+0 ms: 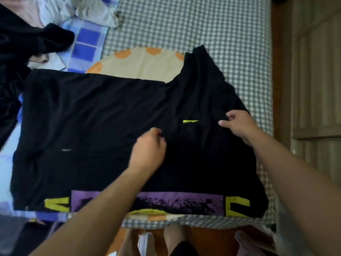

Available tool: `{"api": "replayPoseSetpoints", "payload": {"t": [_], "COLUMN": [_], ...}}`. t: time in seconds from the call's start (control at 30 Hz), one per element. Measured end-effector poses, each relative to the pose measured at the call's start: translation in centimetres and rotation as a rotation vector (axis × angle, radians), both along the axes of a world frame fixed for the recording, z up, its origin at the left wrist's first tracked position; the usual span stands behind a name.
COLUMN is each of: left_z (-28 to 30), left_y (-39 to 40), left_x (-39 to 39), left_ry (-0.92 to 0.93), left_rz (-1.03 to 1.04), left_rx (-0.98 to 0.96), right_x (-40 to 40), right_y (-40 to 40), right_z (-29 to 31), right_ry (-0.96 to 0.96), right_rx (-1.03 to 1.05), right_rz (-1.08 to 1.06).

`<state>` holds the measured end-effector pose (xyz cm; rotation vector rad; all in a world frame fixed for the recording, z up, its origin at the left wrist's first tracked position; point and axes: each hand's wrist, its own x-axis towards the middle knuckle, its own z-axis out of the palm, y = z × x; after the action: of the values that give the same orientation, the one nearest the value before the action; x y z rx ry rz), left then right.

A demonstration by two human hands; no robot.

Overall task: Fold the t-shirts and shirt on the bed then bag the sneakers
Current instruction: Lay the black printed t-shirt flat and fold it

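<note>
A black cotton t-shirt (96, 115) with a purple photo print and yellow-green lettering lies spread flat across the bed (230, 28), which is covered with a grey-and-white checked sheet. The t-shirt partly covers a round cream cushion with orange patches (140, 61). The left hand (148, 146) rests near the middle of the t-shirt, its fingers curled and pinching a small fold of the black fabric. The right hand (238, 124) pinches the fabric further right, near the upturned sleeve. A heap of dark clothes (31, 39) and a pale crumpled garment (92, 10) lie at the far left of the bed on a blue-checked cloth (86, 43).
</note>
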<state>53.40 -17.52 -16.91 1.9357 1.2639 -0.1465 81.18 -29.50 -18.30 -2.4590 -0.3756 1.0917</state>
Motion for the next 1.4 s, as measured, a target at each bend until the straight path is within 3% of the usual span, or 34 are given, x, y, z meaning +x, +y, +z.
{"api": "replayPoseSetpoints", "payload": {"t": [0.07, 0.23, 0.37, 0.43, 0.5, 0.57, 0.7, 0.8, 0.87, 0.93, 1.07, 1.27, 1.4], "left_z": [-0.4, -1.9, -1.2, 0.0, 1.3, 2.0, 0.3, -1.3, -1.7, -2.1, -4.0, -3.7, -1.3], "left_y": [-2.3, -1.7, -0.5, -0.4, -0.9, -1.7, -4.2, -5.3, -4.9, -4.1, -3.0, -2.6, -5.2], "left_x": [5.4, 9.4, 7.1, 5.1, 2.3, -0.8, -5.5, -7.0, -6.8, -6.3, -5.0, -2.5, 2.0], "left_ry": [-0.039, 0.076, -0.217, -0.418, -0.568, -0.589, -0.304, -0.239, -0.204, -0.141, -0.06, 0.218, -0.02], "left_rz": [0.105, 0.207, 0.429, 0.439, 0.314, 0.069, -0.472, -0.653, -0.646, -0.617, -0.662, -0.511, -0.671], "left_rx": [-0.164, -0.242, -0.517, -0.595, -0.63, -0.574, -0.35, -0.121, 0.143, 0.324, 0.464, 0.429, 0.359], "right_x": [0.8, 1.2, 0.1, -0.8, -1.9, -3.7, -8.8, -11.1, -11.4, -11.0, -9.0, -8.0, -8.2], "right_y": [-0.3, -1.9, -4.3, -5.8, -8.1, -11.2, -18.1, -21.6, -21.9, -21.4, -20.8, -21.5, -22.3], "right_z": [0.9, 2.4, 4.5, 6.0, 7.3, 7.9, 5.1, 3.1, 3.0, 2.8, 2.0, 2.9, 3.1], "right_ry": [0.048, 0.182, 0.165, 0.145, 0.084, 0.025, -0.074, -0.262, -0.444, -0.529, -0.197, 0.159, 0.302], "right_rx": [0.082, 0.278, 0.387, 0.442, 0.448, 0.385, 0.193, 0.136, 0.171, 0.132, -0.036, -0.054, -0.162], "right_rz": [0.02, 0.005, -0.029, -0.031, 0.056, 0.176, 0.487, 0.723, 0.613, 0.297, -0.147, -0.206, -0.446]}}
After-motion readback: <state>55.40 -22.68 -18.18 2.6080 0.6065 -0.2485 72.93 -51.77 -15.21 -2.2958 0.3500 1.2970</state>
